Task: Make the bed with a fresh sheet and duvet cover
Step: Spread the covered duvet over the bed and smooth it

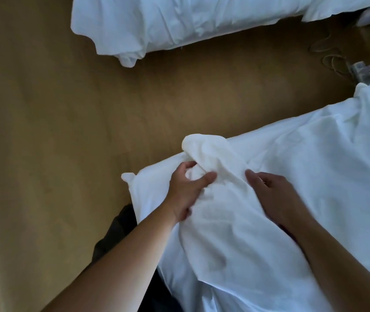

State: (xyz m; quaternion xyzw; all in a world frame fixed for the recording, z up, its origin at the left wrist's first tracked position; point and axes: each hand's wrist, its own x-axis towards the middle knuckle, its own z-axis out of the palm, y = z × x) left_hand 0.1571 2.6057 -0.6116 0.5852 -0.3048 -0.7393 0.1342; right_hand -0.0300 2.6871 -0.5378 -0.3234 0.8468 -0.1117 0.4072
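Note:
A white duvet cover [292, 176] lies rumpled over the bed at the right and lower middle. Near its corner a cream bunch of duvet [208, 149] bulges up out of the white cloth. My left hand [186, 188] grips a fold of cloth just below that bunch, thumb and fingers curled into it. My right hand [271, 192] lies on the cover to the right of the bunch, fingers extended and slightly bent, pinching nothing that I can see. A small white corner tip [128, 176] sticks out at the bed's left edge.
A second bed with white bedding [179, 23] stands across the tan floor [66, 109] at the top. Loose cables and a small device [359, 68] lie on the floor at the upper right. Dark clothing [121, 224] shows beside the bed below my left arm.

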